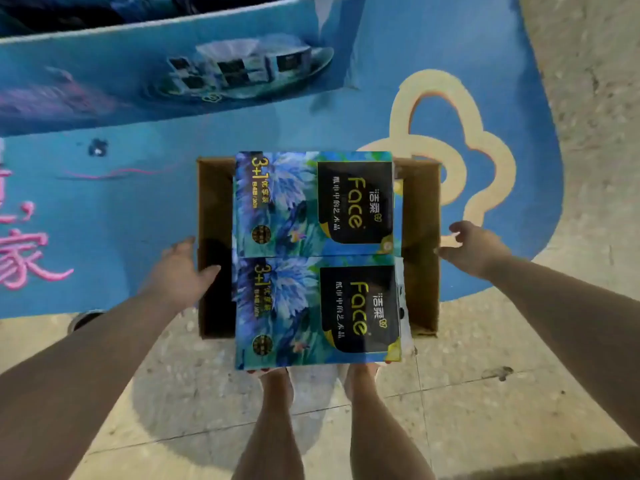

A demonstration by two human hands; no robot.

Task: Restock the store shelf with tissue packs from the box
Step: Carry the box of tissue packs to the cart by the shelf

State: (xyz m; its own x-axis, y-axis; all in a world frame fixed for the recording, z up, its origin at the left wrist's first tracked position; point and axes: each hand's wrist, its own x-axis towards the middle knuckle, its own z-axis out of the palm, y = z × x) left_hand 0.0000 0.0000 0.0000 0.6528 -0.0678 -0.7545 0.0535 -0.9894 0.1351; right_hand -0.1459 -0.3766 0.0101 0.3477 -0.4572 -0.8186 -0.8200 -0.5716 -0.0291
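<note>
Two tissue packs (pixel 311 209) top the box (pixel 422 209) mid-frame; L hand (pixel 180 271) & R hand (pixel 476 247) open, wide apart. Uneven lift = packs slide off.

box (pixel 420 271) floor: under packs (pixel 311 202) | display print (pixel 235 69): blurred (top cropped)

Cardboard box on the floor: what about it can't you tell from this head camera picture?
- Head view, cardboard box interior: the two tissue packs on top hide anything beneath.
- Head view, blue display stand: blurred, cut by the top edge.
- Small print on packs: too blurred.
</note>
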